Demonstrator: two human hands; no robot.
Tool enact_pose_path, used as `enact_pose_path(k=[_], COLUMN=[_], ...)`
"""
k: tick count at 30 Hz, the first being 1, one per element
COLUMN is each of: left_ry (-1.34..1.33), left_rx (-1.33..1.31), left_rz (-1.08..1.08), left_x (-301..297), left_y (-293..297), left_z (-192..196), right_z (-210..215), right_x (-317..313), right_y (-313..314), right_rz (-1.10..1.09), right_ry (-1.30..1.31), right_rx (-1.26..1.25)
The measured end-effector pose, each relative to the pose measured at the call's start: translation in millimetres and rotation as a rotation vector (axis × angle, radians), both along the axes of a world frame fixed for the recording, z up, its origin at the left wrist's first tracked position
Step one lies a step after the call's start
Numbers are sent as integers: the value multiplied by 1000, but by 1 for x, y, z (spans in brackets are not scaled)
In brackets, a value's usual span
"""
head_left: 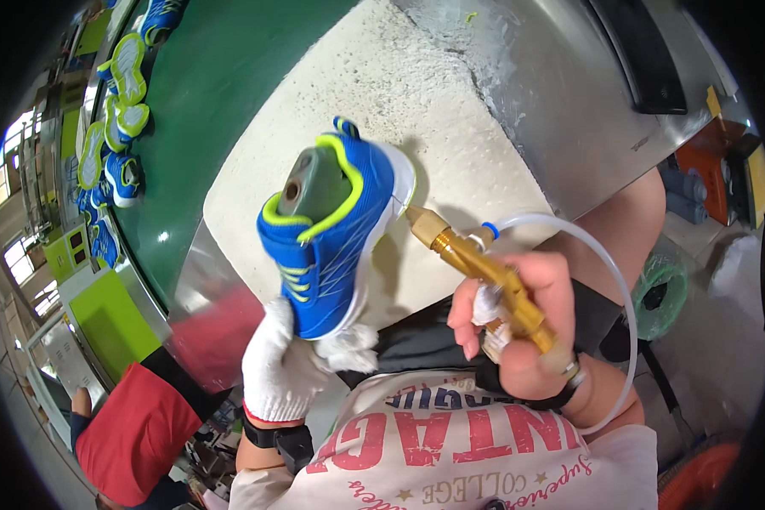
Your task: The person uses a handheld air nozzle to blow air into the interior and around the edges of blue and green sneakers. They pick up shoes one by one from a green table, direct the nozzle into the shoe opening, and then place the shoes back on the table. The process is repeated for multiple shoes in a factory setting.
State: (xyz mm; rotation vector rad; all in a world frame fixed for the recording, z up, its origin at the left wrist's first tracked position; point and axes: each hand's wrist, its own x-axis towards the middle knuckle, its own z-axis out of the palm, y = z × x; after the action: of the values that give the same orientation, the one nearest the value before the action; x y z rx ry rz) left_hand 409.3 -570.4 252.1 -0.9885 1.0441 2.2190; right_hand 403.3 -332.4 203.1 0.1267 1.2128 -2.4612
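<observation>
Fig.: Blue shoe (336, 263) held over the white pad (314, 102), toward the counter's (569, 106) near edge.
From my remote view, the left hand's (282, 365) gloved fingers clasp the toe, their tips partly hidden; the right hand's (525, 371) bare fingers curl around a gold nozzle tool (472, 265), its point just beside the sole's rim, contact uncertain. I see pink, navy and gold lettering on the shirt (382, 489), upside down and partly lost in folds. The uppermost shoe in the row (129, 70) is cut off; a red patch (217, 336) is blurred.
</observation>
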Motion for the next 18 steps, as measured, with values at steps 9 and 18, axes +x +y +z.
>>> enact_pose_path(k=[9,18], left_ry=[29,99], left_rx=[511,811], left_rz=[130,-93], left_x=[20,8], left_y=[21,68], left_z=[-16,-24], right_z=[5,37], right_x=[9,50], right_y=[3,42], right_rz=[154,60], right_ry=[814,261], right_rx=[445,206])
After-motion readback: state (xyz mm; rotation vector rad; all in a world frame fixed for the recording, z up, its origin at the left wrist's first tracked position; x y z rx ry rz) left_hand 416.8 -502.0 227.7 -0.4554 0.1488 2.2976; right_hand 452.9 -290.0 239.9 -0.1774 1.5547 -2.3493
